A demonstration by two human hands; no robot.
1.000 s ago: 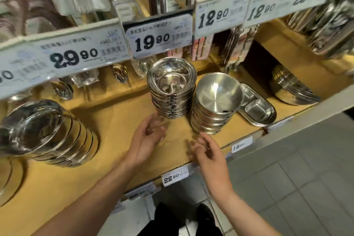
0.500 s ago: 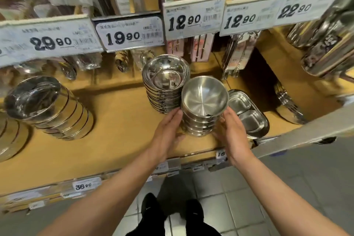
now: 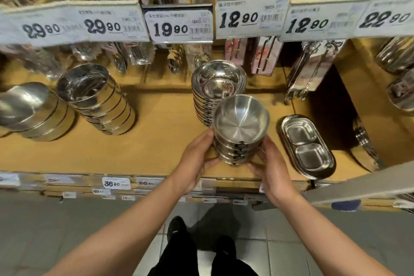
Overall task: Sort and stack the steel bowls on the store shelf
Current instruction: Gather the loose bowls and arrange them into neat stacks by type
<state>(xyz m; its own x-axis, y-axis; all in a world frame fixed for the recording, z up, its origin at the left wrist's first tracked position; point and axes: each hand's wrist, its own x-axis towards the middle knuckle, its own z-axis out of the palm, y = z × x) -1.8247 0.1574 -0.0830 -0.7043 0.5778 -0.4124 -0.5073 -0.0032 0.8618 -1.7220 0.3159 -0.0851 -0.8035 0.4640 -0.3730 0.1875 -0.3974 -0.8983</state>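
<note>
A stack of matte steel bowls (image 3: 240, 123) stands near the front of the wooden shelf (image 3: 156, 141). My left hand (image 3: 197, 159) grips its left side and my right hand (image 3: 271, 170) grips its right side near the base. Just behind it stands a taller stack of shinier wide-rimmed bowls (image 3: 218, 83). Further left, a leaning stack of large shiny bowls (image 3: 96, 96) rests on the shelf, with another stack of large bowls (image 3: 31, 110) at the far left.
A stack of two-compartment steel trays (image 3: 307, 145) lies right of my right hand. Price tags (image 3: 179, 24) hang along the upper shelf edge, with packaged utensils (image 3: 311, 69) behind. More steel ware (image 3: 401, 87) sits far right. Tiled floor lies below.
Both hands came forward from the shelf front and closed on the sides of the matte bowl stack. The view has shifted right and closer.
</note>
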